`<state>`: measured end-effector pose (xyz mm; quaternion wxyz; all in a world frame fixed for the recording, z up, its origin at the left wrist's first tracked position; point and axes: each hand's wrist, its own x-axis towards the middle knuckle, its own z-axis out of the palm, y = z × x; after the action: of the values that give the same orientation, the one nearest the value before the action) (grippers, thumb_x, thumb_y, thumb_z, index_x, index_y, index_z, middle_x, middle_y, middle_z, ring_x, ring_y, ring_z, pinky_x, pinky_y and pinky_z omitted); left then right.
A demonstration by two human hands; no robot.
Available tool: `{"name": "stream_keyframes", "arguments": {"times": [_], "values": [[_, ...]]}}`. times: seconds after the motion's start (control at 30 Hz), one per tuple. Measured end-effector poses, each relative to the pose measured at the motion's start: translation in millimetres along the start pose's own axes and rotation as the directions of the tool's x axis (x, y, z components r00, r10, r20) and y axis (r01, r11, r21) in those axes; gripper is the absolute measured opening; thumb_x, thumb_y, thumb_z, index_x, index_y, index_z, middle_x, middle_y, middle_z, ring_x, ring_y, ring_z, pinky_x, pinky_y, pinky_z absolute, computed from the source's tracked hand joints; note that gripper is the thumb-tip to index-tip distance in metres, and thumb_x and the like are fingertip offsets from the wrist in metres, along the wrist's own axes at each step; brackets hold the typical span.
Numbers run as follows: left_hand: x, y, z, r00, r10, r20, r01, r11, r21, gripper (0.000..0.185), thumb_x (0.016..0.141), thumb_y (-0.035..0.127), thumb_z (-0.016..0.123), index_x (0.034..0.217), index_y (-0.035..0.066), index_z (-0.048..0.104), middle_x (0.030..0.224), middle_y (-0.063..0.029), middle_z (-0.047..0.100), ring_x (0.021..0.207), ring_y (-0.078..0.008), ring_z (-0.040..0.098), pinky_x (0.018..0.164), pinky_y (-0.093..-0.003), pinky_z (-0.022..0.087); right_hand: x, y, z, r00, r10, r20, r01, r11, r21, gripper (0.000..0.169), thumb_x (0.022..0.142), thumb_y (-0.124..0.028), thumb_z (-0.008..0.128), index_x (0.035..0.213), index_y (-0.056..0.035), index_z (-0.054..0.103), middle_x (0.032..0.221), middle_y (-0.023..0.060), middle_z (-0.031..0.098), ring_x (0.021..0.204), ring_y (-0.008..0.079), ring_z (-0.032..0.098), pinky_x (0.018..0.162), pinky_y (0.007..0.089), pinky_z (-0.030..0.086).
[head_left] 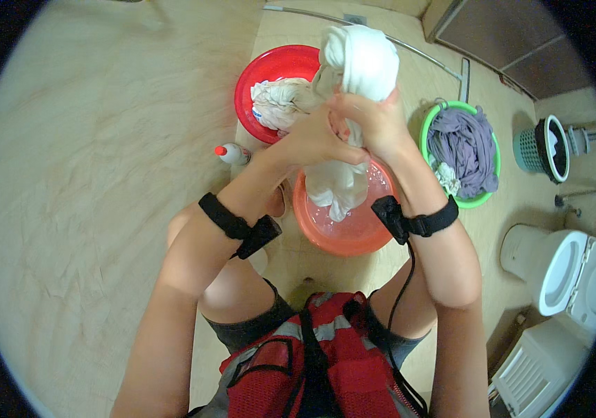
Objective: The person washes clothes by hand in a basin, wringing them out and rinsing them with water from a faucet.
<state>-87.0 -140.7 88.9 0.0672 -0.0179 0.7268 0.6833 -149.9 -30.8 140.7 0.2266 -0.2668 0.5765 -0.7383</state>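
A wet-looking white cloth [368, 60] is bunched between my two hands, held up above an orange plastic basin [313, 237]. My left hand [318, 138] grips its lower part, and my right hand [376, 117] grips it just above, close beside the left. The cloth's upper end bulges out over my right hand, while its lower end hangs down over the basin. Liquid with some bubbles shows in the basin. Behind my hands, a red basin [245, 86] holds whitish crumpled laundry [279, 99]; the cloth and my left hand hide part of it.
A white bottle with a red cap [233, 154] is left of the basins. On the right, a green tub [496, 151] holds purple-grey fabric [462, 143]. Further right are a waste bin [530, 149] and a toilet [559, 271]. A long-handled squeegee [428, 60] lies behind.
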Motion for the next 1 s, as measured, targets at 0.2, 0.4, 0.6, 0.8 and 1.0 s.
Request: {"name": "stream_keyframes", "arguments": {"times": [0.2,0.4,0.6,0.8,1.0], "values": [[-2.5,-10.1,20.3,0.908,0.313,-0.278,-0.345,0.936,-0.074,0.050,0.059,0.007,0.071,0.106,0.001,0.054,0.088,-0.0043,0.059,0.086,-0.0137,0.057,0.076,-0.0260,0.044,8.8,4.7,8.2,0.985,-0.146,0.098,0.163,0.964,-0.212,0.011,0.075,-0.002,0.061,0.086,-0.0005,0.060,0.068,0.0059,0.060,0.059,0.0135,0.058,0.055,0.0268,0.045],[16.7,-31.1,-22.5,0.954,-0.037,-0.296,-0.065,0.943,-0.327,0.032,0.065,0.006,0.065,0.096,0.001,0.057,0.081,-0.0059,0.059,0.071,-0.0150,0.058,0.064,-0.0309,0.048,48.1,69.5,-32.6,0.939,0.282,0.196,-0.293,0.955,0.033,0.037,0.080,-0.033,0.067,0.098,-0.0021,0.060,0.093,0.0065,0.062,0.083,0.0138,0.057,0.072,0.0296,0.046],[29.6,-55.2,-30.6,0.954,-0.277,-0.110,0.135,0.731,-0.669,0.016,0.072,0.010,0.063,0.085,0.004,0.057,0.073,-0.0054,0.057,0.066,-0.0139,0.058,0.061,-0.0285,0.048,17.0,135.8,-41.0,0.733,0.438,0.520,-0.579,0.803,0.141,0.071,0.070,-0.033,0.074,0.125,-0.0009,0.041,0.116,0.0088,0.054,0.109,0.0215,0.052,0.095,0.0361,0.041],[20.6,-53.5,-18.8,0.949,-0.245,-0.196,0.027,0.688,-0.726,0.025,0.073,0.015,0.070,0.091,0.004,0.056,0.068,-0.0049,0.056,0.063,-0.0155,0.057,0.059,-0.0302,0.049,-19.4,129.0,-24.5,0.616,0.570,0.543,-0.738,0.659,0.145,0.058,0.064,-0.023,0.077,0.111,-0.0009,0.051,0.098,0.0102,0.060,0.092,0.0230,0.060,0.082,0.0344,0.049],[38.3,-78.2,-4.7,0.815,-0.274,-0.511,0.084,0.928,-0.362,0.037,0.063,0.024,0.074,0.083,-0.002,0.057,0.072,-0.0077,0.060,0.059,-0.0171,0.057,0.052,-0.0310,0.045,-27.7,148.0,-12.2,0.610,0.636,0.472,-0.710,0.704,-0.031,0.019,0.071,-0.017,0.067,0.073,-0.0018,0.057,0.061,0.0066,0.055,0.057,0.0173,0.055,0.055,0.0303,0.044]]}}
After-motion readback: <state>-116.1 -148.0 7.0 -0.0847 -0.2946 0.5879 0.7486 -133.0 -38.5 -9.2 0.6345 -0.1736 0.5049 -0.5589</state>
